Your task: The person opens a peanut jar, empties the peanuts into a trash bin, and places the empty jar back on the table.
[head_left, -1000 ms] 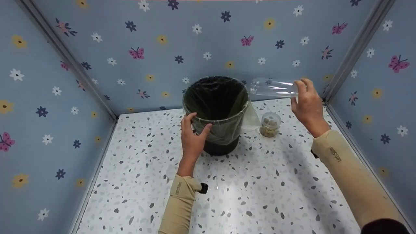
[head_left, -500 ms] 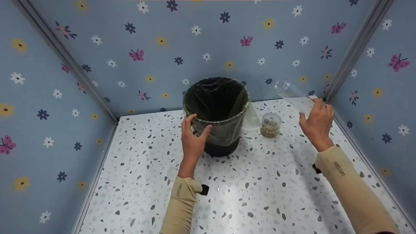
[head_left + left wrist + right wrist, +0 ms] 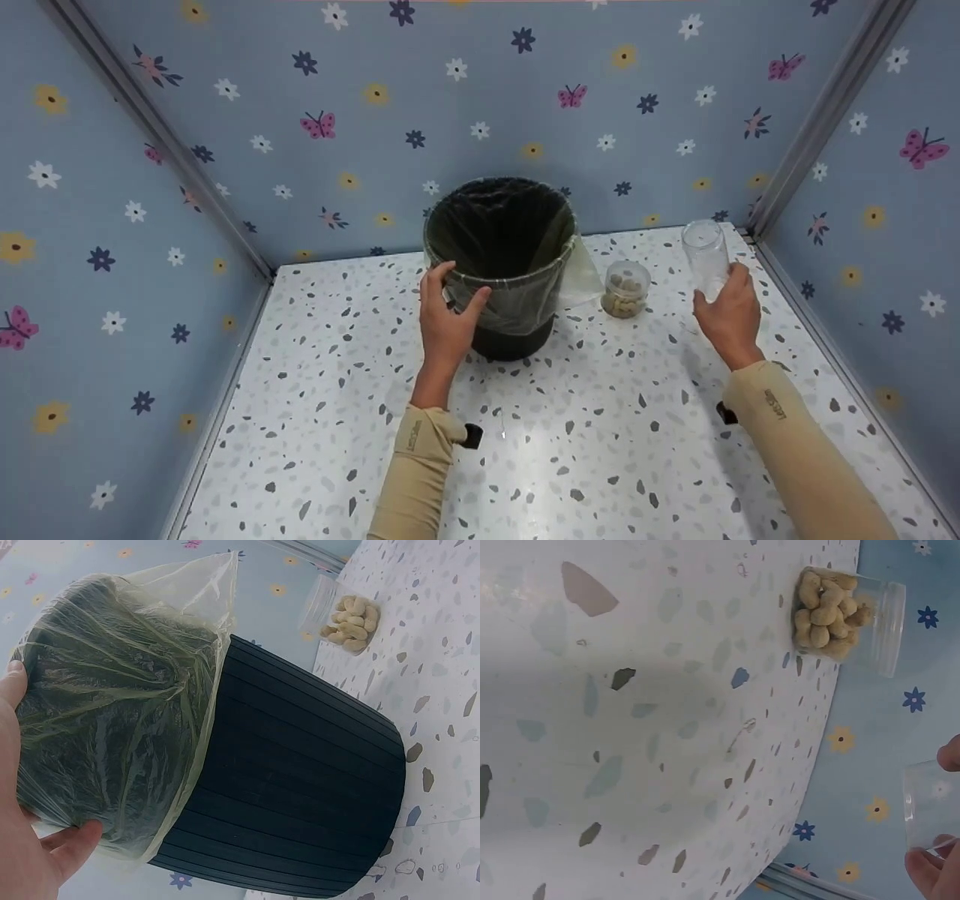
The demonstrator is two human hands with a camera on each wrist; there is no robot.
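My left hand (image 3: 448, 319) holds the near left side of a black trash bin (image 3: 510, 345), fingers and thumb spread around it just below the rim. A thin, see-through bag (image 3: 112, 720) lines the bin and folds over its rim. To the right, my right hand (image 3: 729, 315) grips a tall clear jar (image 3: 705, 251) around its lower part. This jar stands roughly upright, and no contents show in it. In the right wrist view the jar's base is apart from the tabletop. Between bin and right hand sits a short clear jar (image 3: 625, 289) with unshelled peanuts (image 3: 829, 611) inside.
The tabletop (image 3: 337, 420) is white with grey speckles. Blue flowered panels (image 3: 480, 97) enclose it at the back and both sides, with grey metal posts (image 3: 817, 112) at the corners. A loose bag corner (image 3: 581, 277) hangs toward the peanut jar.
My right hand has lowered the clear jar toward the tabletop and turned it from lying sideways to about upright. My left hand stays on the bin.
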